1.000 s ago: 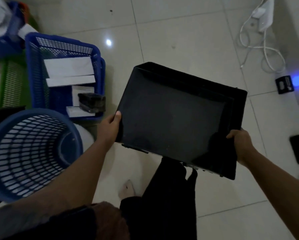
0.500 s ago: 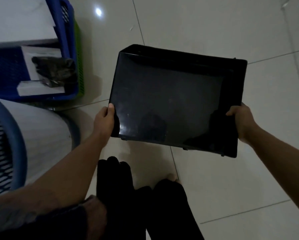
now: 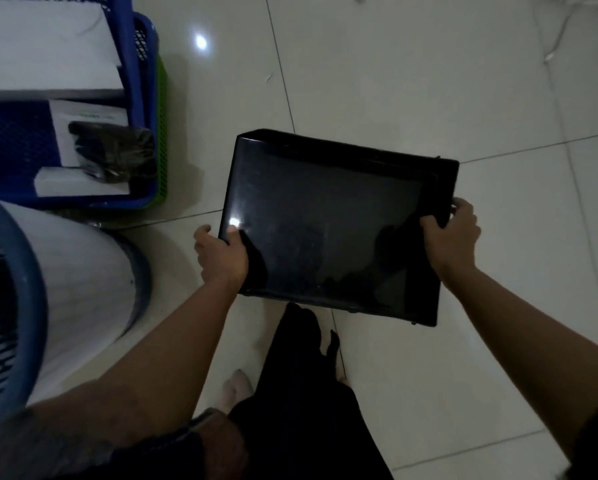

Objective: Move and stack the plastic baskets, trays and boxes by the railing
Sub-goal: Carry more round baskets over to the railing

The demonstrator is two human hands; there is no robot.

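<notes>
Black tray held flat over the floor, left hand and right hand gripping opposite edges, probably for balance. Blue basket at 10 o'clock, likely the stacking spot.

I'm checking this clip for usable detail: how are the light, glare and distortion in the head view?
Head view: dim overall, with a lamp's glare spot on the floor tiles and a second highlight on the glossy black tray beside the left hand; the right hand stays readable; the blue round basket at the frame's edge is bent by the wide-angle lens and soft.
</notes>
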